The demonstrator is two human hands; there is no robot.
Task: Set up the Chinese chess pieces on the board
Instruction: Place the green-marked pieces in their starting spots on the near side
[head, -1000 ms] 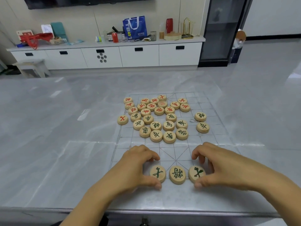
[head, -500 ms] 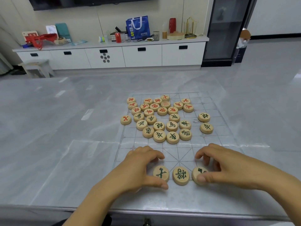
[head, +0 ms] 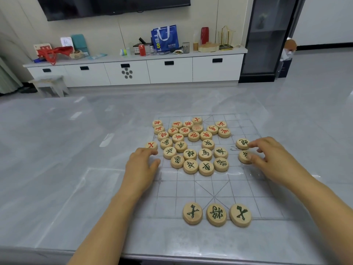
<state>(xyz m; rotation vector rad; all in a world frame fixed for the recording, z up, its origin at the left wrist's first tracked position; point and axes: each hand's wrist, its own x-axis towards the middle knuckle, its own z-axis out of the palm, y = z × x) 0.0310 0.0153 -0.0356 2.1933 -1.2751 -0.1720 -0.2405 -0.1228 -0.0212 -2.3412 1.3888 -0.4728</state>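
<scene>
Two outlying green pieces (head: 241,144) touch our right grip (head: 271,161) — pinched or not, we cannot tell; our left grip (head: 141,167), released, sits farther off.

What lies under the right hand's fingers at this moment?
Two green-lettered pieces on the board: the farther piece shows almost whole beside a fingertip; the nearer piece is partly covered by the right hand, hiding part of its character.
</scene>
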